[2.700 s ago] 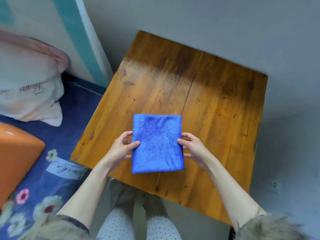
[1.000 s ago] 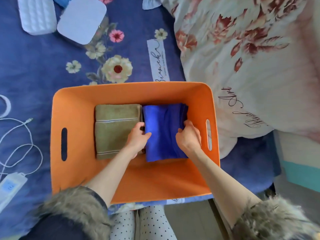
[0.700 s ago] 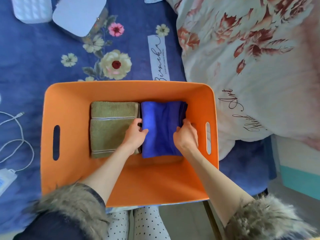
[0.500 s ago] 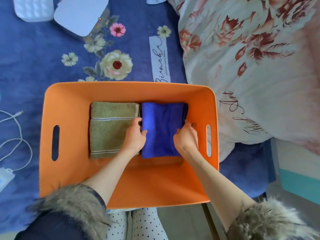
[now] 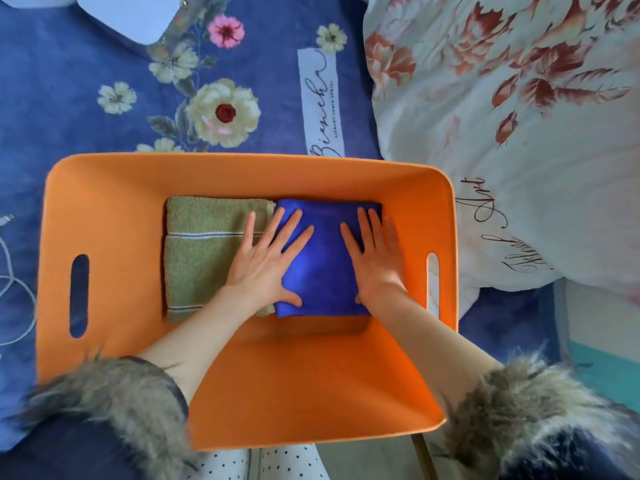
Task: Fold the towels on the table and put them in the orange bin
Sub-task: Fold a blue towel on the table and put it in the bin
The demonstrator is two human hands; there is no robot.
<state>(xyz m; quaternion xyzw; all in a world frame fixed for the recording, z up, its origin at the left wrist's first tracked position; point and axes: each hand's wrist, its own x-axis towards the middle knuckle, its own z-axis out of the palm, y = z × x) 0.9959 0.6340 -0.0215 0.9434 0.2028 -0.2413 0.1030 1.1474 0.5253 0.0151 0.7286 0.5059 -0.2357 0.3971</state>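
A home bedroom: a bed covered by a blue floral bedsheet (image 5: 86, 133) and a white quilt (image 5: 519, 133) with red leaf print, a charging cable (image 5: 14, 292) lying alongside.

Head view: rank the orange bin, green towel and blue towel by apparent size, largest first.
1. Orange bin, by far.
2. Green towel and blue towel look about alike; both hands cover parts of them, so no ranking.
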